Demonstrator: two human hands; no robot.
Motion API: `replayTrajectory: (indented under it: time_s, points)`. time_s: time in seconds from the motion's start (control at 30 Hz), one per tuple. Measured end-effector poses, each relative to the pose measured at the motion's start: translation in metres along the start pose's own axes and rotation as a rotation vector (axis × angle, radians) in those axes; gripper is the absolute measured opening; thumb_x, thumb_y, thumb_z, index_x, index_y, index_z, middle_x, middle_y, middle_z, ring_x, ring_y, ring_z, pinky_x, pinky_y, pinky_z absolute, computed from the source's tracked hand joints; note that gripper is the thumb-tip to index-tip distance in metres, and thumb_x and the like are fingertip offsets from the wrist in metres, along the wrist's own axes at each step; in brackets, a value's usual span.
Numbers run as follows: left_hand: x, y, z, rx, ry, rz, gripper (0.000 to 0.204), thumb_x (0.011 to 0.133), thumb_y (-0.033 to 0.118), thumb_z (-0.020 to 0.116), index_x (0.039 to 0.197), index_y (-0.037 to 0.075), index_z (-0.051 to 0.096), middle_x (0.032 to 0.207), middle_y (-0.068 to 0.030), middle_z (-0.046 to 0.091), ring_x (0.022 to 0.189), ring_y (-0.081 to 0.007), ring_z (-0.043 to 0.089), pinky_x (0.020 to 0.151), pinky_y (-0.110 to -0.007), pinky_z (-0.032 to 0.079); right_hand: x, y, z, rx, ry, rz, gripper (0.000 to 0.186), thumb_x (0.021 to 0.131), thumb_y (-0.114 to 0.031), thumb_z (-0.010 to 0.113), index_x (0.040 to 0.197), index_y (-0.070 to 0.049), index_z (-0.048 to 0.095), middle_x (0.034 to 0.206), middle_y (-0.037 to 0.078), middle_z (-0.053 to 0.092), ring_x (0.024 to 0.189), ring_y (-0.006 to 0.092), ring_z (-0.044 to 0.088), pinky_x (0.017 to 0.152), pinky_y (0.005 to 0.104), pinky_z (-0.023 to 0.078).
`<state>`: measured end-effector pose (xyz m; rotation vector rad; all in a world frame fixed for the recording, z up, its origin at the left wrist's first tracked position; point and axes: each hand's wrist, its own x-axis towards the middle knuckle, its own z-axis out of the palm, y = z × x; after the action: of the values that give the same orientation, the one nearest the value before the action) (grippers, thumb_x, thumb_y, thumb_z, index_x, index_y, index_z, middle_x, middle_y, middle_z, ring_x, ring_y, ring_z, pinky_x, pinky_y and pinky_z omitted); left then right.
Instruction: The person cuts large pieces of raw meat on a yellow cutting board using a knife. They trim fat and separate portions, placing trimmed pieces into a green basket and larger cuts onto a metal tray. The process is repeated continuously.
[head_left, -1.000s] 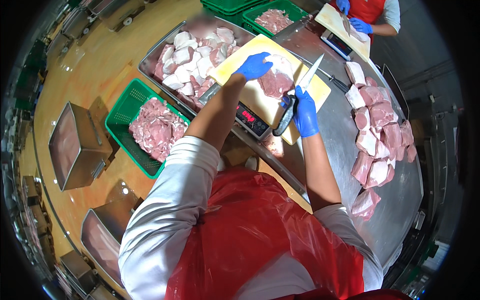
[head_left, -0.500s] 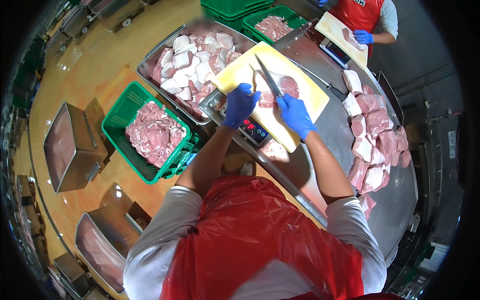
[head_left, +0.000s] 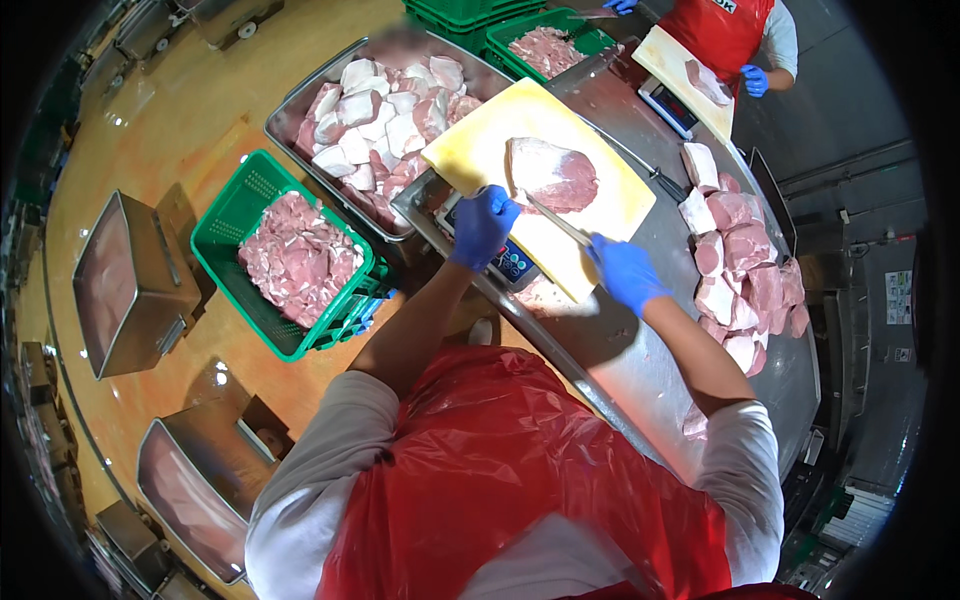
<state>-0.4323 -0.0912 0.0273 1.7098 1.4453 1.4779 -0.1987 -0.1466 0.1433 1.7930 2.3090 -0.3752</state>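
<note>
On the yellow-white cutting board (head_left: pixel 621 181) lies a slab of pale fat and pink meat (head_left: pixel 556 170). My right blue-gloved hand (head_left: pixel 622 268) grips a knife (head_left: pixel 562 224) whose blade points up-left to the meat's lower edge. My left blue-gloved hand (head_left: pixel 483 225) is closed just left of the blade tip; what it holds, if anything, is hidden. The board rests over a digital scale (head_left: pixel 512 262), and a sharpening steel (head_left: pixel 665 181) lies at its right side.
A steel tub (head_left: pixel 293 103) of meat chunks and a green crate (head_left: pixel 215 230) of trimmings sit left. Meat pieces (head_left: pixel 745 245) cover the steel table's (head_left: pixel 790 410) right. A co-worker (head_left: pixel 712 28) works at another board (head_left: pixel 665 55). Steel bins (head_left: pixel 150 290) stand on the floor.
My left hand has left the meat and moved down-left. The knife has swung from pointing up over the meat to lying lower, toward my left hand. My right hand has moved lower.
</note>
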Motion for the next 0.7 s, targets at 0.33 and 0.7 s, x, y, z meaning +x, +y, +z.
replayTrajectory:
  time_s: [0.33, 0.7]
  points:
    - [0.008, 0.017, 0.016, -0.08, 0.216, 0.012, 0.011, 0.08, 0.009, 0.072, 0.075, 0.004, 0.063, 0.072, -0.0112, 0.066, 0.063, -0.0238, 0.064, 0.06, -0.034, 0.051, -0.004, 0.01, -0.006, 0.141, 0.175, 0.103, 0.032, 0.103, -0.036, 0.047, 0.102, -0.006, 0.059, 0.084, 0.027, 0.067, 0.082, 0.0474, 0.065, 0.073, 0.0573, 0.05]
    - [-0.005, 0.005, 0.016, -0.114, 0.128, -0.236, 0.012, 0.074, 0.011, 0.078, 0.078, 0.003, 0.07, 0.071, -0.0067, 0.069, 0.065, -0.0137, 0.064, 0.064, -0.029, 0.051, 0.083, -0.059, 0.002, 0.135, 0.166, -0.065, 0.026, 0.099, -0.027, 0.049, 0.106, -0.006, 0.064, 0.094, 0.026, 0.069, 0.089, 0.044, 0.067, 0.077, 0.0534, 0.052]
